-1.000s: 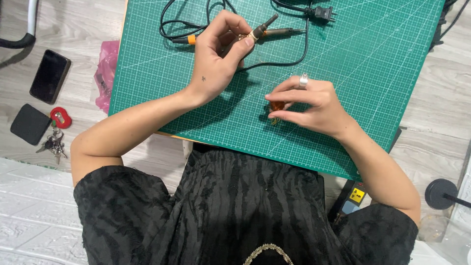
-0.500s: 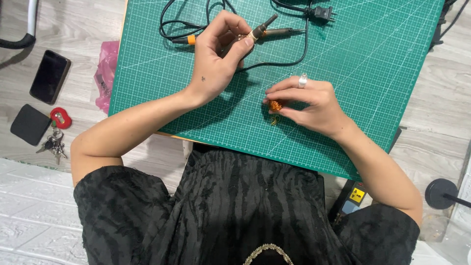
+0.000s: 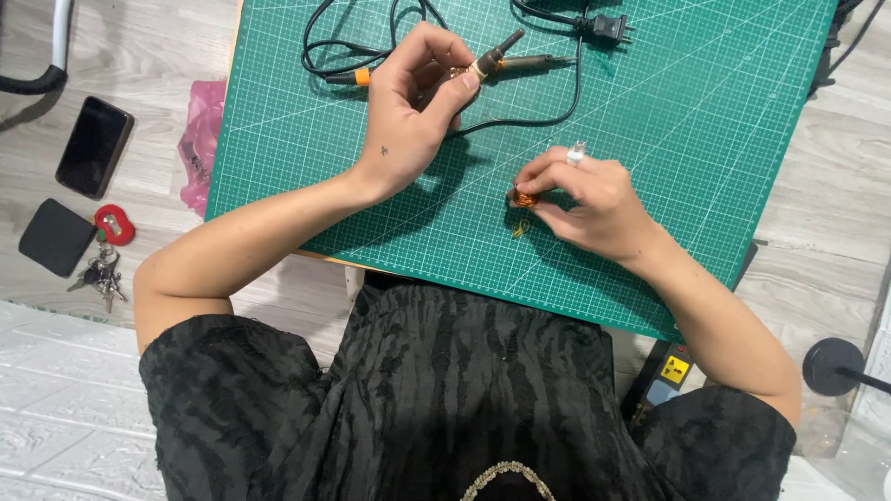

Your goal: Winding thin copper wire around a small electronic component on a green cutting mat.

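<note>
I see a green cutting mat (image 3: 650, 121) with a white grid filling most of the view, both my hands on it. The black cord (image 3: 557, 102) loops across the mat above my left hand, ending in a two-pin plug (image 3: 608, 26) up beyond the grip.

My left hand (image 3: 408, 121) is curled around a soldering iron (image 3: 487, 63), fingers pressed together on its handle, thumb tip on the shaft. The tip pokes out past the thumb, pointing up and away. An orange collar on the cord shows just left of the fist.

My right hand (image 3: 594, 199) sits lower and well apart from the left, fingers pinching a small copper wire coil (image 3: 525, 198) between thumb and fingertips. A loose bit of yellowish wire lies on the mat just below the pinch. A ring is on one finger of that hand.

Off the mat, far left of the left hand: pink plastic bag (image 3: 200, 139), black phone (image 3: 95, 147), black pouch (image 3: 56, 237), keys with a red tag (image 3: 107, 260).
</note>
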